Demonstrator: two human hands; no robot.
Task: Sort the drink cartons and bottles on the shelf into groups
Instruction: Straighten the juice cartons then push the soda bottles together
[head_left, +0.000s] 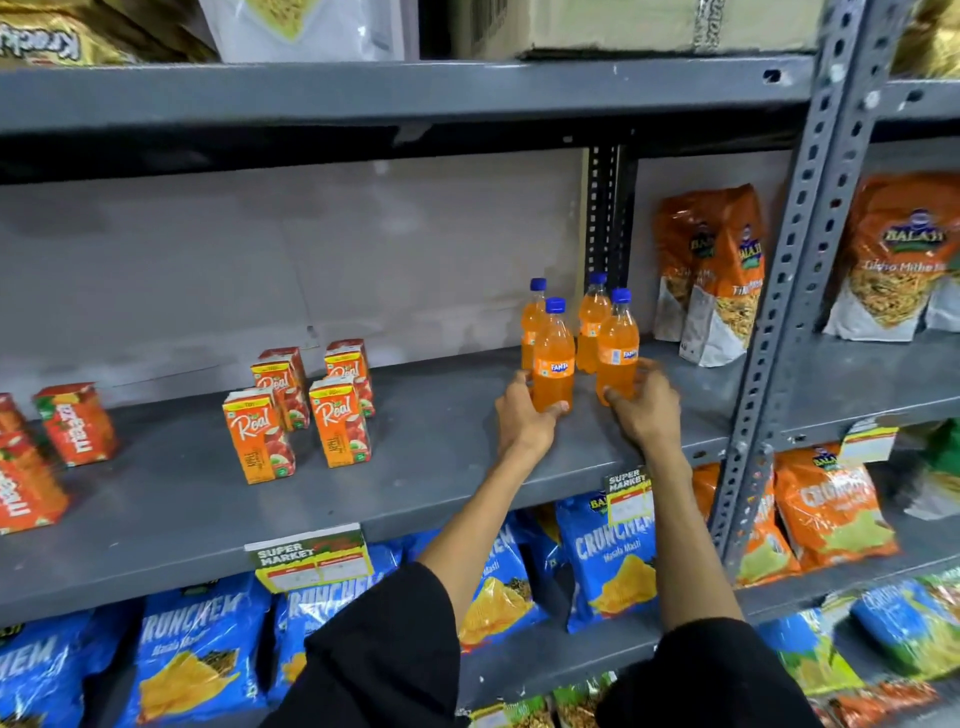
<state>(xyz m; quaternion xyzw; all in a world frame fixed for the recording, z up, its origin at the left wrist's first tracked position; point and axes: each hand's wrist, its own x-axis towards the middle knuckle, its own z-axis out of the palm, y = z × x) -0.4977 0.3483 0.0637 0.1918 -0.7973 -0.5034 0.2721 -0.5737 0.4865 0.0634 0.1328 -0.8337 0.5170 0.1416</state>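
Left hand (524, 415) gripping Fanta bottle (554, 364), right hand (647, 410) — its neighbour (618, 353)

Blue Crunchem crisp bags (610, 561) are lying beneath two Super Market price tags (311, 558), while orange Balaji snack packs (719, 270) are standing upright behind the perforated upright post (810, 249).

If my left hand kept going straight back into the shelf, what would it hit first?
The left hand already grips the front-left Fanta bottle. Pushed straight on, that bottle would likely meet the rear-left bottle just behind it, though depth is hard to judge.
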